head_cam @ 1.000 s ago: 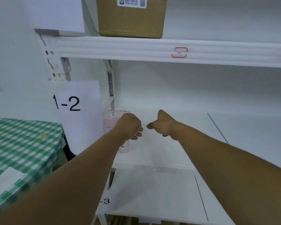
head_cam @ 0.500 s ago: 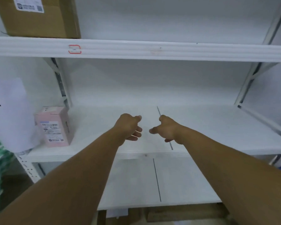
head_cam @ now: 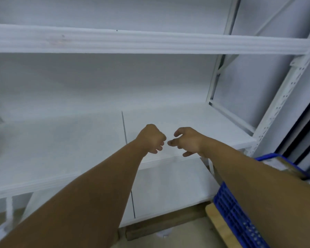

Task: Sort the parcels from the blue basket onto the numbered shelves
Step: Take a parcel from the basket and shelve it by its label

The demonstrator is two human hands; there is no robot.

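Blue plastic basket (head_cam: 229,208) = landmark, low at the right edge, on a wooden board (head_cam: 217,228), partly hidden by the right forearm.

Head view (only one): a brown parcel (head_cam: 286,166) w/ a pale patch on top lies in the basket, at its far end. How many more are under it can't be told. Up and left of the basket, both hands hang over the front of the middle shelf (head_cam: 61,158), close together, not touching. Left grip (head_cam: 153,138): fingers curled into a fist, nothing in it. Right grip (head_cam: 190,142): fingers spread, loosely bent, also holding nothing. No number tags in shot.

Judgement: step in hand = fetch a parcel from the basket. To do it well:
- Turn right and down toward the basket.
- Spread both grips before reaching.
- Take the parcel by opposite sides, label up.
- Read the no. first, then choose the shelf.
- Lift straight out so it doesn't snag the basket rim or the rack post (head_cam: 283,97) just beyond the basket.
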